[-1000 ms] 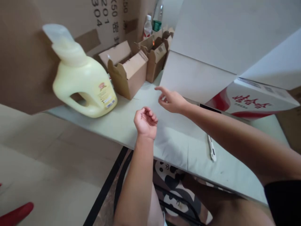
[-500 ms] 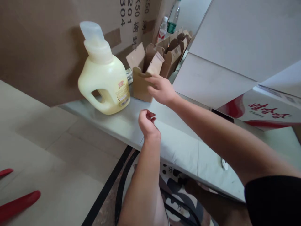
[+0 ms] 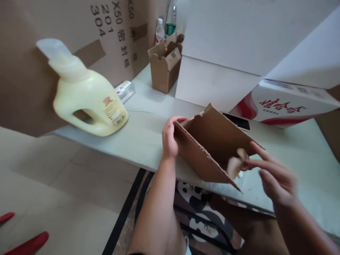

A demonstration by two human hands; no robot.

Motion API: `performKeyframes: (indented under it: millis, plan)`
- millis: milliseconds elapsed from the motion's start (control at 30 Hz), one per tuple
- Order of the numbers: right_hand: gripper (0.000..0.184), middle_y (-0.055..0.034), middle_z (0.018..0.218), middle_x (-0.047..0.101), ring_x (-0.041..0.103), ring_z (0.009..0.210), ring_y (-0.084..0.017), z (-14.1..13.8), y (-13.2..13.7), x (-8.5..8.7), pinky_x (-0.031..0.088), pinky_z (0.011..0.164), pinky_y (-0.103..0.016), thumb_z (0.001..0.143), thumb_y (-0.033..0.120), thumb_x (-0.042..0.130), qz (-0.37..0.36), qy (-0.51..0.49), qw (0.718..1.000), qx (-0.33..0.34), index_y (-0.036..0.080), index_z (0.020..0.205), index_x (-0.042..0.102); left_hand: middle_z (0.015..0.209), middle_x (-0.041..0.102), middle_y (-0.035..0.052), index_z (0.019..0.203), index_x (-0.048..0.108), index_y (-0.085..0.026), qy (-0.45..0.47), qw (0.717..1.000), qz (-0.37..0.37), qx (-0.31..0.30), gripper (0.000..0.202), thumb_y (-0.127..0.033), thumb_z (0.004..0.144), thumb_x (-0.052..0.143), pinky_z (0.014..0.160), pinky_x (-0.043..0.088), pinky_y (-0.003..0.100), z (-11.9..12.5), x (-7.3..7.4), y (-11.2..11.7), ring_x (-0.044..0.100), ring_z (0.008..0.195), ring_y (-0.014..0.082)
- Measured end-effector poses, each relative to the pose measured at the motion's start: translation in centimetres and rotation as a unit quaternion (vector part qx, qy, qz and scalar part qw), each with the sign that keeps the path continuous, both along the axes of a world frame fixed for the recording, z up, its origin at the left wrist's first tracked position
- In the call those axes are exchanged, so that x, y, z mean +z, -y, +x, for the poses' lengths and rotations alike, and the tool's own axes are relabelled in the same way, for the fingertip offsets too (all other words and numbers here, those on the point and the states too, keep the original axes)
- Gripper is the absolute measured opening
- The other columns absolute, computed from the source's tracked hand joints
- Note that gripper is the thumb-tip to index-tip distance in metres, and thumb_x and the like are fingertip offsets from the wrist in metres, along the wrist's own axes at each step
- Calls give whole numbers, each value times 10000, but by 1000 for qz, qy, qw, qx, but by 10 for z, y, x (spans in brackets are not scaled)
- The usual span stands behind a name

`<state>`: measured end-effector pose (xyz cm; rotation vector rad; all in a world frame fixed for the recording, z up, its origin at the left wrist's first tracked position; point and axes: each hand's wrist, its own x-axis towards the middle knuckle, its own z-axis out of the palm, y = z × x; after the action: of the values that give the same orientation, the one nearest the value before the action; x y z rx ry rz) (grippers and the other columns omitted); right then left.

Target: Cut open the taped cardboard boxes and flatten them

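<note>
Small cardboard box [image 3: 209, 148] held tilted over surface [image 3: 143, 131] front edge, btwn both hands. Left hand [image 3: 170, 136] grips its left end, fingers wrapped over rim. Right hand [image 3: 276, 175] at right end, fingers pinching blurred flap.

L hand [image 3: 170, 136] curled in a grip, forearm up from below; R hand [image 3: 276, 177] fingers extended, pinching.
</note>
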<state>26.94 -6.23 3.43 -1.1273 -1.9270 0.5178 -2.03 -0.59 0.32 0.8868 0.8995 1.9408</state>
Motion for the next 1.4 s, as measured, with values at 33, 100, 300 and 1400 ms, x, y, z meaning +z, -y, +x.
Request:
performKeyframes:
  millis: [33, 100, 300, 1400]
  plan:
    - [194, -118, 1244, 708, 734, 924, -289, 1, -2, -3, 590, 648, -407, 869, 319, 625, 9, 14, 1000, 12, 297, 1002, 763, 1019, 713, 94, 919, 716, -212, -43, 999, 18, -5, 413, -530, 902, 454, 990, 442, 364, 7, 0, 0, 632, 1053, 246]
    - [254, -108, 1334, 647, 722, 843, -236, -1, -8, -10, 573, 636, -379, 855, 219, 639, 40, 31, 999, 0, 321, 1070, 727, 945, 716, 82, 841, 725, -219, -120, 992, 26, 9, 370, -512, 899, 506, 970, 450, 357, 17, 0, -2, 638, 997, 237]
    - [551, -86, 1394, 513, 647, 1050, -247, -4, -14, -48, 535, 907, -469, 845, 286, 678, 83, -134, 974, -165, 398, 1350, 487, 826, 631, 17, 896, 681, -230, -193, 977, -40, 77, 133, -344, 828, 687, 789, 452, 252, 40, -2, -11, 564, 769, 144]
    - [523, -13, 1592, 394, 294, 1512, -303, -3, -11, -58, 276, 1211, -598, 950, 591, 413, -3, -180, 982, 48, 383, 1426, 482, 666, 680, 117, 887, 699, -133, -190, 814, -378, -397, 822, -855, 780, 320, 504, 395, 282, 26, -12, -5, 626, 590, 202]
